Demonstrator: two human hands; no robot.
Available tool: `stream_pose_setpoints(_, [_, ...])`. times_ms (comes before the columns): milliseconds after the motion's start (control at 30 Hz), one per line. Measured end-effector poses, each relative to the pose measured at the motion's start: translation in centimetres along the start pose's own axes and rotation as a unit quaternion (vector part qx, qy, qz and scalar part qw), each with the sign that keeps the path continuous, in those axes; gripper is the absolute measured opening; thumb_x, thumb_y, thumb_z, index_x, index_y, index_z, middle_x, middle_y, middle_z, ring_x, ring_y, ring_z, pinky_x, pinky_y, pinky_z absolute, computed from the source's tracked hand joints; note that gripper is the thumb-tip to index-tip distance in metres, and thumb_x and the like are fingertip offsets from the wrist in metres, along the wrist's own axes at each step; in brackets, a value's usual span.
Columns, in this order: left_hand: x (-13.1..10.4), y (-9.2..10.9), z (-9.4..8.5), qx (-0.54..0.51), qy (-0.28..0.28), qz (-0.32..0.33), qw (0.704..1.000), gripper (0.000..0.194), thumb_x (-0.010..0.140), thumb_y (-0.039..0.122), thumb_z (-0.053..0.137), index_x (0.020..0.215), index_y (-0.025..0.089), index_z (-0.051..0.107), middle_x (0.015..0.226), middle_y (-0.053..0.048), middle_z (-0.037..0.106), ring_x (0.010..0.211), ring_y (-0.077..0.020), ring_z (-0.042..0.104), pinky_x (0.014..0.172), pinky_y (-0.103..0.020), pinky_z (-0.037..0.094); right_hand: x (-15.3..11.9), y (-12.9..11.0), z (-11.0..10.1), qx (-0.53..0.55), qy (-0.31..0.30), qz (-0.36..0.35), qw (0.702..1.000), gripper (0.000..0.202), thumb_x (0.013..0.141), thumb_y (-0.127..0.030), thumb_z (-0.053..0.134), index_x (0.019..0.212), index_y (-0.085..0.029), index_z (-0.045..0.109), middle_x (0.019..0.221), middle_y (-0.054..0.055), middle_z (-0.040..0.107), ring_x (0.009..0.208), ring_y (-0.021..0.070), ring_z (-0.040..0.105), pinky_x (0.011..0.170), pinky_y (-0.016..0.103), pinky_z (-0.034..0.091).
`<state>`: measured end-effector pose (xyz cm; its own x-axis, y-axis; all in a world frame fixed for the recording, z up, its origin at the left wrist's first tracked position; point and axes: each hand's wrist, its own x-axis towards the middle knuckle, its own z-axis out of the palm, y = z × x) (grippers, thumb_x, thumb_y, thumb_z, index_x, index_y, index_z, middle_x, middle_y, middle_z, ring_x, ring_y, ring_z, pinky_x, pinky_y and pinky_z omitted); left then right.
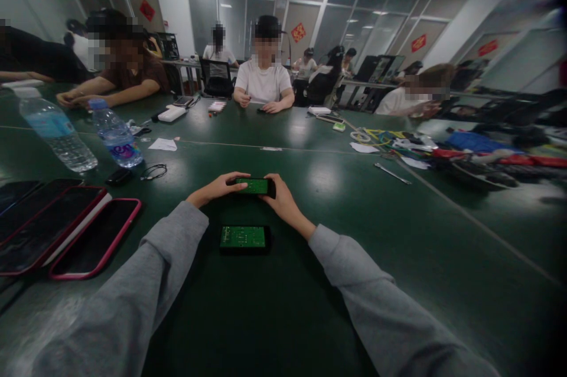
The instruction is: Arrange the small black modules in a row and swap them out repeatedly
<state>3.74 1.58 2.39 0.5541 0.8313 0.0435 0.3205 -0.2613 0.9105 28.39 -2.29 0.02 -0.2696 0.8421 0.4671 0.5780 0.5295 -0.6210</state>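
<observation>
Between my two hands is a dark, flat device point(257, 186) whose face shows a green circuit-board pattern. My left hand point(217, 189) grips its left end, thumb over the face. Around its right end is my right hand point(283, 198), with fingers at the top edge and the thumb below. A second dark device point(243, 237) with a similar green pattern lies flat on the green table point(261, 318), nearer to me and apart from both hands.
Phones point(97, 238) lie at the left, below two water bottles point(117, 135). A thin cable point(154, 172) is beside them. Tangled cables point(376, 139) and a metal rod point(392, 174) lie at the right. A person point(264, 78) sits opposite; others sit around.
</observation>
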Motion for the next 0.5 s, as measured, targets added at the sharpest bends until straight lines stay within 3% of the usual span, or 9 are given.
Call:
stream_pose_setpoints(167, [-0.02,-0.02,0.15,-0.005,0.013,-0.003,1.0,0.061,0.079,0.051,0.067,0.132,0.022,0.057,0.132,-0.009,0.061,0.117,-0.0254,0.057,0.1,-0.04,0.043,0.19,-0.06,-0.24,0.068,-0.005,0.001,0.998,0.049,0.079,-0.033,0.072,0.119,-0.022,0.047,0.117,0.007,0.056,0.107,0.0215,0.054,0.094,0.04,0.045])
stream_pose_setpoints(267, [-0.05,-0.11,0.1,-0.002,0.021,-0.011,1.0,0.059,0.079,0.051,0.066,0.131,0.023,0.059,0.134,-0.009,0.06,0.119,-0.0263,0.056,0.1,-0.04,0.043,0.4,0.04,-0.42,0.12,-0.01,0.04,0.992,0.037,0.088,-0.044,0.06,0.117,-0.023,0.051,0.116,0.006,0.057,0.108,0.0202,0.054,0.094,0.038,0.046])
stream_pose_setpoints(333, [-0.11,-0.04,0.05,0.0,0.021,-0.013,1.0,0.059,0.079,0.05,0.066,0.131,0.023,0.059,0.135,-0.009,0.059,0.12,-0.0269,0.055,0.101,-0.041,0.043,0.52,0.26,-0.47,0.147,-0.008,0.06,0.987,0.032,0.092,-0.045,0.054,0.116,-0.023,0.054,0.114,0.005,0.058,0.106,0.019,0.055,0.093,0.038,0.046])
stream_pose_setpoints(500, [-0.38,0.64,0.11,-0.014,0.015,-0.007,1.0,0.057,0.079,0.05,0.067,0.13,0.024,0.06,0.133,-0.008,0.06,0.118,-0.0258,0.056,0.099,-0.039,0.044,0.55,0.9,-0.42,0.185,-0.026,0.08,0.979,0.036,0.089,-0.043,0.058,0.12,-0.024,0.055,0.107,0.004,0.059,0.099,0.0179,0.057,0.089,0.037,0.049])
